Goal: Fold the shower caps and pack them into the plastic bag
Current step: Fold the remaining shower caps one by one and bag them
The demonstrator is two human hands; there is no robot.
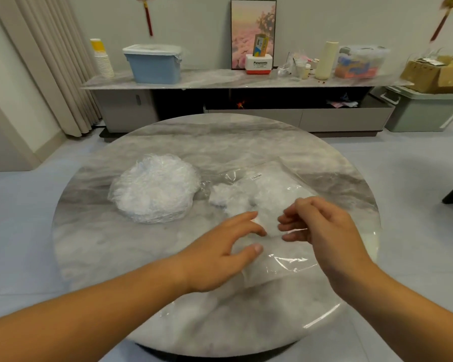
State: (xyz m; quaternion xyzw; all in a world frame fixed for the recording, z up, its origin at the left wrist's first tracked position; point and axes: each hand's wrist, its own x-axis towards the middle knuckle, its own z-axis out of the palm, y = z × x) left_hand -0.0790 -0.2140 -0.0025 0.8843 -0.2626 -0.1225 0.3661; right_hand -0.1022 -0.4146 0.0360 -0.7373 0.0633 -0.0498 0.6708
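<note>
Table: a round grey-and-white marble table (168, 322) sits right in front of you and carries all the task's things.
Your left hand (220, 254): palm down, fingers nearly straight and spread, thumb out. Its fingertips touch white material at the near end of the bag, and it grips nothing.
Your right hand (324, 231): fingers bent, tips close to the thumb, over the bag's clear film. You cannot tell whether it pinches the film.
Bag: a flat, clear plastic bag (290, 259) lies right of the table's centre, with its near end under your hands.
Bag's axis: its long side runs away from you, near end to far end. A small white label (256, 176) sits by the far end.
Bag's look: glossy and wrinkled, with crumpled white shower caps (267, 194) showing through it.
Lump: a white crumpled wad (220, 197) lies at the bag's left edge.
Heap: a domed pile of translucent, crinkled white shower caps (154, 189) sits to the left, apart from the bag.
Beyond: a low cabinet with a marble top (220, 79) holds a blue storage box with a white lid (153, 64), stacked paper cups (104, 61) and a framed picture (253, 32).
</note>
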